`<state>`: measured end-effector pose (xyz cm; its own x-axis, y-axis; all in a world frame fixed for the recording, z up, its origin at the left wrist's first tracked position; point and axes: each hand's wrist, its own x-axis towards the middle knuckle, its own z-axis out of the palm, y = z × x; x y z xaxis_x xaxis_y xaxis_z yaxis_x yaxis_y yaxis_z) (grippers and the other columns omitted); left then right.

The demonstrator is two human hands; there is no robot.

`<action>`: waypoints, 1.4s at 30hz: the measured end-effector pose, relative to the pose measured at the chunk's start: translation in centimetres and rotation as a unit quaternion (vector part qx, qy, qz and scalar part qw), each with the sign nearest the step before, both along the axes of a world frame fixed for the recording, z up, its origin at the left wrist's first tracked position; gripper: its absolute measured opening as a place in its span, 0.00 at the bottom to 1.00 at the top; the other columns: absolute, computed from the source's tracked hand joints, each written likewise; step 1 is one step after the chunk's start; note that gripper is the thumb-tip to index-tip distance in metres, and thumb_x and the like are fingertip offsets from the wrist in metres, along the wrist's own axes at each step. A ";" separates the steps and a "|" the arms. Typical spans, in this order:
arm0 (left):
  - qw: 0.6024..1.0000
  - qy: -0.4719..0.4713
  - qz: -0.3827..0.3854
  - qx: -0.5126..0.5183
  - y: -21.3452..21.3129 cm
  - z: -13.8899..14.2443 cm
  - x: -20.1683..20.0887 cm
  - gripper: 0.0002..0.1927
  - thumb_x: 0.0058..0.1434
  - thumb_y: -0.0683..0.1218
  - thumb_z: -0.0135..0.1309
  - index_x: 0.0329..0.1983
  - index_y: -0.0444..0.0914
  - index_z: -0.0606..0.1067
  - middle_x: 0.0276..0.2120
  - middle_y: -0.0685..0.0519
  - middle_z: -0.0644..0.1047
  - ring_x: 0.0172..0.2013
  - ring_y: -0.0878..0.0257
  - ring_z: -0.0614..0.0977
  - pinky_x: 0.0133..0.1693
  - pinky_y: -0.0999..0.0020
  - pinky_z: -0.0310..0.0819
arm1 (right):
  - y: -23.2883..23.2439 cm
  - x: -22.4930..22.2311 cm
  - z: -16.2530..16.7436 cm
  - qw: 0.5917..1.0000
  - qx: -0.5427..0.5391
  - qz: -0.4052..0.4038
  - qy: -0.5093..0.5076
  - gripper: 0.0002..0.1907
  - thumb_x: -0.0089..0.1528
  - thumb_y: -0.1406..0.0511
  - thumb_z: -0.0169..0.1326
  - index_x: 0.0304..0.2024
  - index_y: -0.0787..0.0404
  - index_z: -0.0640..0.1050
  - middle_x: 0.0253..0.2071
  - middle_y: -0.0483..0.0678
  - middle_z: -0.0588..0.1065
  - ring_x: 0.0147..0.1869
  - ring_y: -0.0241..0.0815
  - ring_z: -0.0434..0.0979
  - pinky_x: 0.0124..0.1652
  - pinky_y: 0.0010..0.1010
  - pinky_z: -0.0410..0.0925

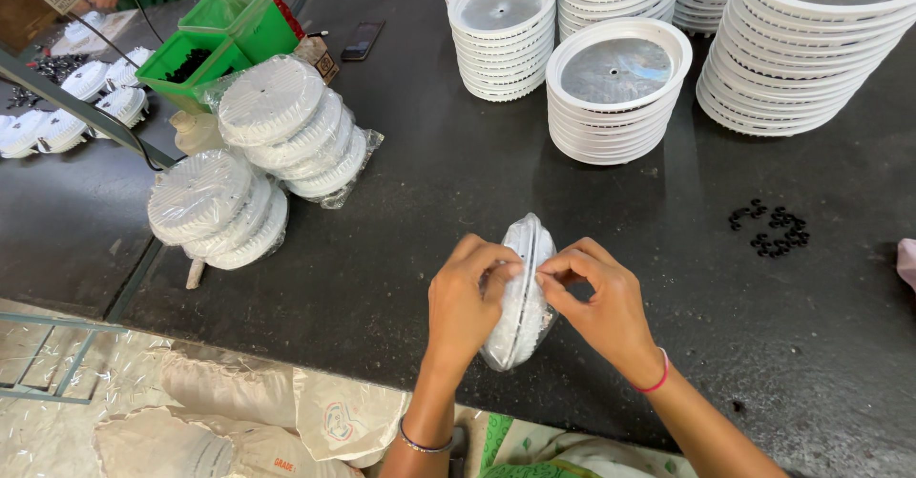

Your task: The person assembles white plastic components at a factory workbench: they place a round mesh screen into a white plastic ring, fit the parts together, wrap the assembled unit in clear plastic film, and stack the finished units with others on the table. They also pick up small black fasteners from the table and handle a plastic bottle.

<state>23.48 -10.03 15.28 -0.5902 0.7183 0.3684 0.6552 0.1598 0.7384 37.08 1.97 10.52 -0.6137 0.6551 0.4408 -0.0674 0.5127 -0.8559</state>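
Five stacks of white round rims (611, 96) far right; two bagged rolls of ribbed discs (286, 125) far left; two green bins (205, 58). Near centre: one bagged disc (523, 292), white, glossy plastic, held edge-up over black counter (401, 211), pinched by left hand (468, 297) and right hand (596, 301).

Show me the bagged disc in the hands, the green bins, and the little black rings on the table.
Bagged disc (523, 287): head view, on the plastic-wrapped edge between both hands.
Green bins (250, 22): head view, on the outer wall of the nearer-right bin.
Black rings (775, 230): head view, on the middle of the scattered cluster.
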 end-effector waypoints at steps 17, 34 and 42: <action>0.983 -0.071 -0.022 0.166 3.5 -3.0 1.4 0.02 0.63 0.37 0.59 0.37 0.35 0.77 0.35 0.53 0.76 0.36 0.63 0.79 0.36 0.70 0.74 | 0.6 1.9 0.3 0.993 0.092 0.053 -0.043 0.15 0.62 0.76 0.51 0.51 0.64 0.78 0.48 0.54 0.78 0.48 0.52 0.83 0.47 0.35 0.74; 0.979 -0.035 -0.114 0.164 8.1 -10.1 1.2 0.03 0.67 0.41 0.58 0.43 0.37 0.79 0.39 0.51 0.79 0.42 0.60 0.80 0.45 0.65 0.74 | 8.5 4.9 -11.5 0.978 -0.049 -0.034 -0.202 0.12 0.65 0.63 0.56 0.47 0.63 0.81 0.43 0.54 0.81 0.45 0.50 0.82 0.45 0.35 0.72; 0.983 -0.148 0.095 -0.048 6.9 -15.2 -8.3 0.18 0.68 0.55 0.59 0.40 0.34 0.82 0.32 0.50 0.81 0.34 0.63 0.80 0.40 0.64 0.74 | 8.5 4.8 -14.8 0.949 -0.299 0.036 -0.093 0.12 0.66 0.63 0.56 0.46 0.65 0.79 0.36 0.45 0.76 0.39 0.34 0.73 0.40 0.29 0.69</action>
